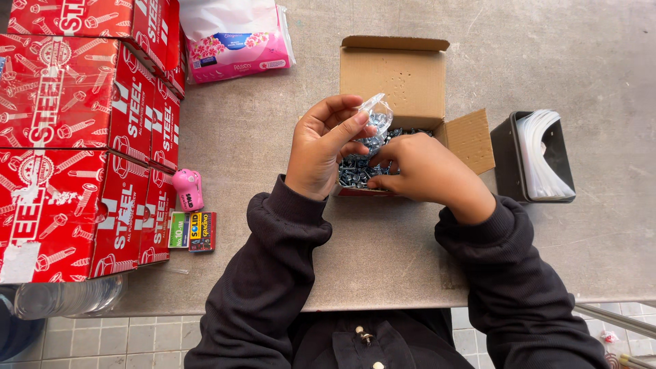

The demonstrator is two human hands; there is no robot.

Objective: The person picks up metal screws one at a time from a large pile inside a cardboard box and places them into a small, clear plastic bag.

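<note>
Grey worktop (383, 260), flat & a bit scuffed, w/ pale floor tiles (102, 342) past its near edge. Left hand (321, 147) pinches a small clear bag (377, 116) by thumb & fingers, just over an open box (410, 82) full of shiny screws (355, 174). Right hand (427, 171) is curled down in the screws; can't tell if it holds any. Red boxes (75, 137) stacked at left. Pink pack (239, 48) at the far edge. Black tray (506, 157) w/ more bags at right. Pink stapler (188, 188) by the red boxes.
</note>
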